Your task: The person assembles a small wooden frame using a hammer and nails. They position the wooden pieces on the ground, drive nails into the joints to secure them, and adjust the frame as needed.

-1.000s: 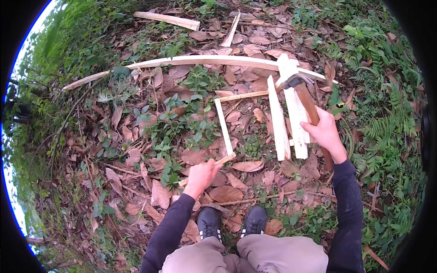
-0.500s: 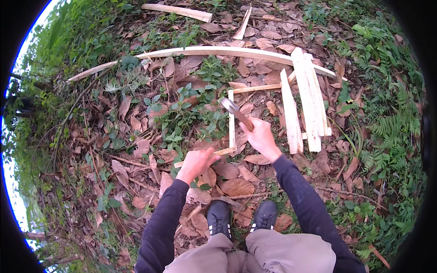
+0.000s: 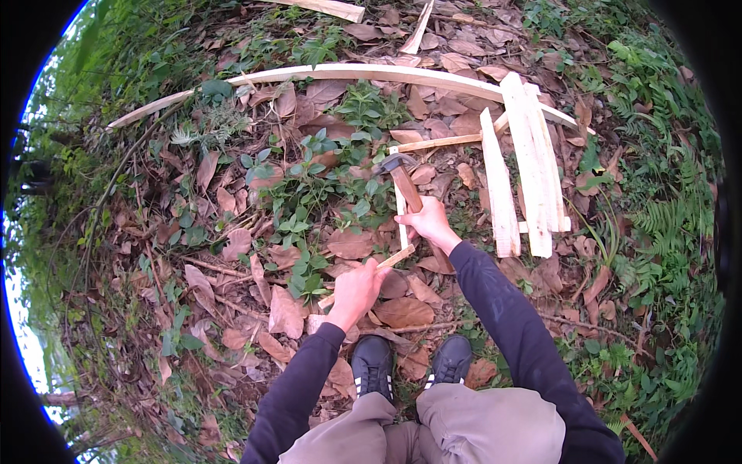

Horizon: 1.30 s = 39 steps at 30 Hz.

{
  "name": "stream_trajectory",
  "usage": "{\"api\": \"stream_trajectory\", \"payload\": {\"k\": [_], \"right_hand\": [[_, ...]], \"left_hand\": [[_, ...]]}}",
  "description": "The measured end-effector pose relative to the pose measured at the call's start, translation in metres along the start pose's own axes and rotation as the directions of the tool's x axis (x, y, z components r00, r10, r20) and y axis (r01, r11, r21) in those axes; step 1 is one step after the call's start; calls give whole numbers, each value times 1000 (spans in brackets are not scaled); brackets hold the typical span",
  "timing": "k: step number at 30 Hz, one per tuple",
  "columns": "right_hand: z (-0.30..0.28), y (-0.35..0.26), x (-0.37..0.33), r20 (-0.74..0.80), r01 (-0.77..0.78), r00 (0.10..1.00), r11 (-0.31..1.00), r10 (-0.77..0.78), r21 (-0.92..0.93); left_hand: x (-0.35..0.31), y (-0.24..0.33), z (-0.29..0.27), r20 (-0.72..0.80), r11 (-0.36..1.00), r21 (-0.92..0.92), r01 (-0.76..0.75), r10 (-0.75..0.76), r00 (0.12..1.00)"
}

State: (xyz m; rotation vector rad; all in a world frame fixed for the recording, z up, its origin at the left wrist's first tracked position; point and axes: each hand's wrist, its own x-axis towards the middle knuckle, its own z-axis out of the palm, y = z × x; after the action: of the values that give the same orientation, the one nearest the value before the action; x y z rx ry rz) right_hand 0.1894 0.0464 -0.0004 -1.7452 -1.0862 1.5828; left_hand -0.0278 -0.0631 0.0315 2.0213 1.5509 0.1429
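My right hand (image 3: 430, 224) is closed around the wooden handle of a claw hammer (image 3: 407, 189), whose metal head points away from me. Beside the handle, a narrow wooden strip (image 3: 401, 207) runs away from me, partly hidden by the hammer and hand. My left hand (image 3: 357, 294) grips a short wooden strip (image 3: 397, 257), its far end close to the near end of the other strip; whether they touch I cannot tell. Another thin strip (image 3: 440, 143) runs rightward from the far corner, toward several pale split boards (image 3: 533, 170) at the right.
A long, pale wooden strip (image 3: 355, 71) lies across the far side. Two more wood pieces (image 3: 325, 8) (image 3: 418, 31) lie beyond it. Brown leaves (image 3: 406, 312) and green plants (image 3: 309, 185) cover the ground. My dark shoes (image 3: 373, 363) stand close below my hands.
My left hand has moved right with the short strip, which now slants more steeply. The hammer has turned, its head swinging right and its handle more upright in the view.
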Motion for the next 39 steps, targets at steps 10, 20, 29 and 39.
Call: {"api": "stream_trajectory", "payload": {"k": [10,20,29,39], "right_hand": [[2,-5,5,-9,-30,999,998,30,62],[7,3,10,-9,-64,998,993,65,102],[11,-11,8,-30,-67,997,998,67,15],[-11,-2,-13,-78,-7,997,995,0,-95]], "left_hand": [[-23,60,39,198,681,-557,475,-446,873],[-21,63,75,179,577,-705,412,-417,891],[-22,97,96,232,378,-794,477,-537,811],[-3,68,58,457,822,-454,344,-116,882]]}}
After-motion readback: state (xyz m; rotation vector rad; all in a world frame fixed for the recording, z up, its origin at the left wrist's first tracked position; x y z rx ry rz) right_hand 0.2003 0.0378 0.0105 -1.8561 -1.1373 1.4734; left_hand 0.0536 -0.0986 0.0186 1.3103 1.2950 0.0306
